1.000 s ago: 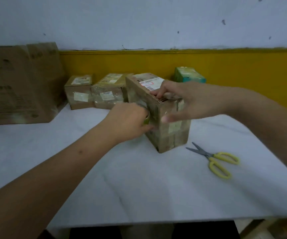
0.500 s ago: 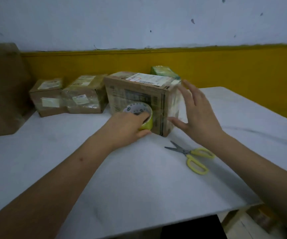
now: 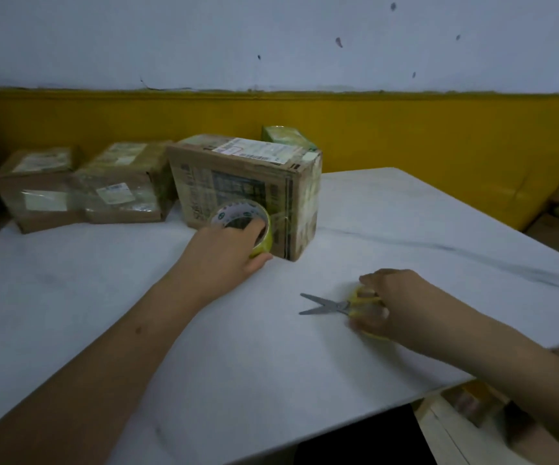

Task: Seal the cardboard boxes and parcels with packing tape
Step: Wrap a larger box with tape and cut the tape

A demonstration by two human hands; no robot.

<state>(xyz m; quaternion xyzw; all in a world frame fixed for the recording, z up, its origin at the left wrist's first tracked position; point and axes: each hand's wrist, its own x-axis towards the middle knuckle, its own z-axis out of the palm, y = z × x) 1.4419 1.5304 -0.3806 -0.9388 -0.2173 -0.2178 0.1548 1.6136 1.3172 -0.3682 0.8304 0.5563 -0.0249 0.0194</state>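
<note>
1. Cardboard box sealing now needs a cut; nearest, the right hand curls round the handles of the yellow scissors, blades flat on the white table; lift before swinging in.
2. The left hand grips the packing tape roll against the box's front face; keep the strip taut, cut beside the roll.
3. The box stands mid-table, just beside taped parcels leftward; open room lies rightward.

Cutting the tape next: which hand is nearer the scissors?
Right. The right hand grips the scissors; the left hand holds the tape roll against the box, farther off.
</note>
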